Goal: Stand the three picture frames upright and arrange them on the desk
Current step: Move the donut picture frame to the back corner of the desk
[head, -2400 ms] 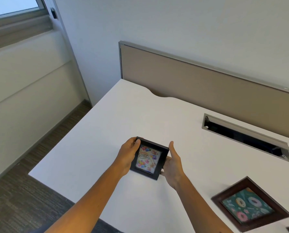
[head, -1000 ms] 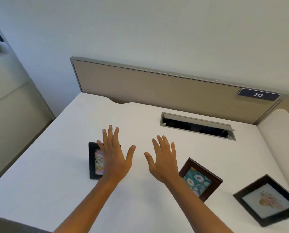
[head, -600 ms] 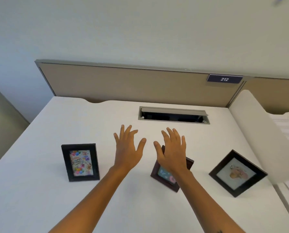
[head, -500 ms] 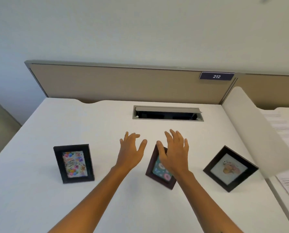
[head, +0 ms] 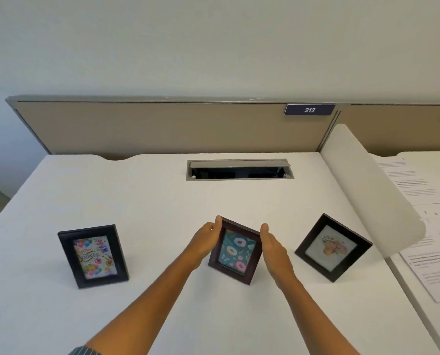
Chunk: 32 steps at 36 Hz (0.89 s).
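A black frame with a birthday picture stands upright at the left of the white desk. In the middle lies a dark brown frame with a doughnut picture, turned a little askew. My left hand grips its left edge and my right hand presses its right edge. A black frame with a flower picture lies flat and rotated at the right, untouched.
An open cable slot is set in the desk near the beige back partition. A white curved side divider bounds the desk on the right, with printed papers on the neighbouring desk beyond it.
Both hands let go of the birthday frame, which now stands upright at the left. They moved right, hovered open over the doughnut frame, then closed on its two sides.
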Tool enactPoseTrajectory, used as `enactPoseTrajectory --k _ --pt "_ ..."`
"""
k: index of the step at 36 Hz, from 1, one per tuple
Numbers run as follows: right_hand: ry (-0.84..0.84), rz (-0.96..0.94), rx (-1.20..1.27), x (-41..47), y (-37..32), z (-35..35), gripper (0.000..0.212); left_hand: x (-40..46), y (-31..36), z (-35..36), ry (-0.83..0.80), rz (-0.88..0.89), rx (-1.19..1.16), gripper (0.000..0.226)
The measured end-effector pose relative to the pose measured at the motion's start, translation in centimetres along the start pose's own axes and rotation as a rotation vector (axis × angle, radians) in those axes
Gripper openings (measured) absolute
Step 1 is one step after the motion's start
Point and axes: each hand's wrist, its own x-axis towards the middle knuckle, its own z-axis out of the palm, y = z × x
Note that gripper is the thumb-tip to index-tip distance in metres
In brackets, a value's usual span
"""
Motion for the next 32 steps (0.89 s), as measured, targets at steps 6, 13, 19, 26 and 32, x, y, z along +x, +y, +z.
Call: enactPoseTrajectory --k 6,13,19,26,32 --pt "-0.134 0.096 0.264 0.1 0.5 0.7 0.101 0.1 -0.2 0.2 -0.028 0.015 0.016 0.068" --pt "-0.163 0.126 0.418 0.2 0.7 1.5 0.091 0.5 -0.6 -0.1 -0.071 0.055 0.083 0.065" --pt "-0.145 0.147 0.504 0.1 0.9 1.7 0.102 0.7 -1.2 -0.5 -0.062 0.124 0.125 0.045" --pt "-0.135 0.067 0.476 -0.2 0.4 1.9 0.084 0.7 -2.3 -1.6 -0.065 0.272 0.181 0.027" --pt "-0.208 -0.218 0.41 -0.9 -0.2 2.1 0.074 -0.4 -3.0 -3.8 -0.01 0.482 0.203 0.028"
